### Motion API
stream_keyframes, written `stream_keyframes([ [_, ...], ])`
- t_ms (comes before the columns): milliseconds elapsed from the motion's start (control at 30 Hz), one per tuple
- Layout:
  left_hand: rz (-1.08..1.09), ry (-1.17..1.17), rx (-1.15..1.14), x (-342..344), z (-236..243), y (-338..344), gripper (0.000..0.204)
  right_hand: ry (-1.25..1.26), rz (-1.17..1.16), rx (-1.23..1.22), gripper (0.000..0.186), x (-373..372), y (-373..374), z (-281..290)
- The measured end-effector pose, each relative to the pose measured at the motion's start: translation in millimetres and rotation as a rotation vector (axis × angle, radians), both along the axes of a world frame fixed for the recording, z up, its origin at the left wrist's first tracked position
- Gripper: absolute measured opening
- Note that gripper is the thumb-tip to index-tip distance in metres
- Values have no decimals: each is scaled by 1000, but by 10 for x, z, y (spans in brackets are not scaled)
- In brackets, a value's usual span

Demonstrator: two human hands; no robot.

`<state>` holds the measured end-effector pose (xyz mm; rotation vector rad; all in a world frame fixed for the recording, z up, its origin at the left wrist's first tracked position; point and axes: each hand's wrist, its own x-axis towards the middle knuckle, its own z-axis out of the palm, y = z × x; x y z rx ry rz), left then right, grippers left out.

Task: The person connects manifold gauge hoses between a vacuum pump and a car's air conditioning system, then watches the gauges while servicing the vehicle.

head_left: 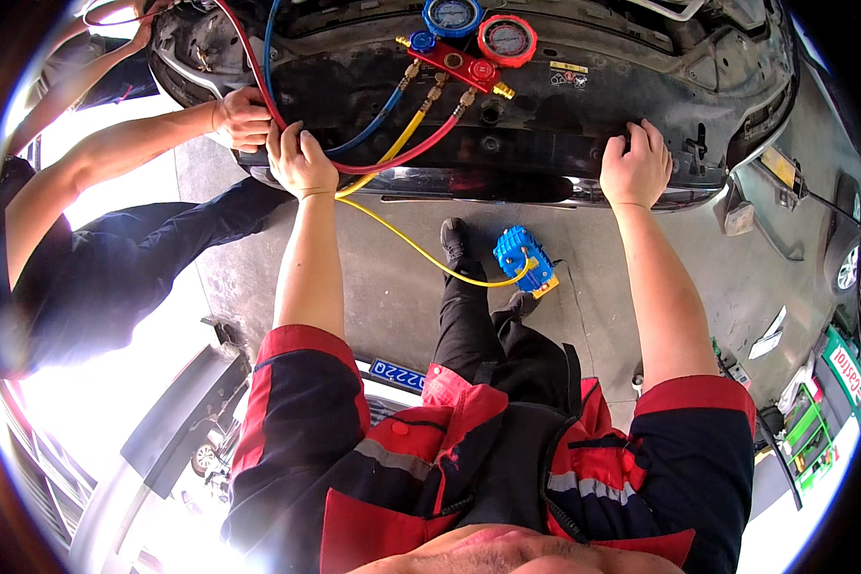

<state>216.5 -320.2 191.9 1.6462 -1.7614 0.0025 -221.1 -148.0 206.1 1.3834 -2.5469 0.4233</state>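
Note:
My left hand (301,165) rests on the front edge of a car's engine bay, palm down with fingers apart and slightly bent. It lies over part of a red hose (392,165). My right hand (637,166) leans on the same black front panel (545,143), fingers spread and nothing held. Between and beyond them lies a red gauge manifold (454,65) with a blue gauge (452,15) and a red gauge (507,40). Blue, yellow and red hoses come off it. The yellow hose (392,230) runs down to a blue pump (523,253) on the floor.
At the left a co-worker's hand (245,119) touches the panel edge beside my left hand; another person's arm (77,77) is farther back. A car with a blue plate (398,374) stands behind me. Green equipment (813,435) and a wheel (846,272) are at the right.

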Motion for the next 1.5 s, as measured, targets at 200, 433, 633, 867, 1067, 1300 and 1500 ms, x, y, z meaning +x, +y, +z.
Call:
stream_keyframes([
  [200,5,-4,3,-12,4,3,26,5,0,-13,29,0,1,-14],
  [433,-1,-7,8,-13,9,4,26,0,-10,-18,29,2,-3,-9],
  [633,11,-8,9,-13,2,4,26,-2,-8,-2,30,-6,-1,-9],
  [867,9,-1,4,2,-16,0,25,-5,0,0,31,-10,1,-13],
  [1067,6,0,7,-13,4,10,26,-8,5,-14,30,-20,10,-35],
  [1300,1,-5,-11,-6,0,1,25,1,-2,-19,30,-13,3,-28],
  [1500,3,-6,-20,-10,-7,-4,25,4,-4,-20,30,-14,0,-32],
])
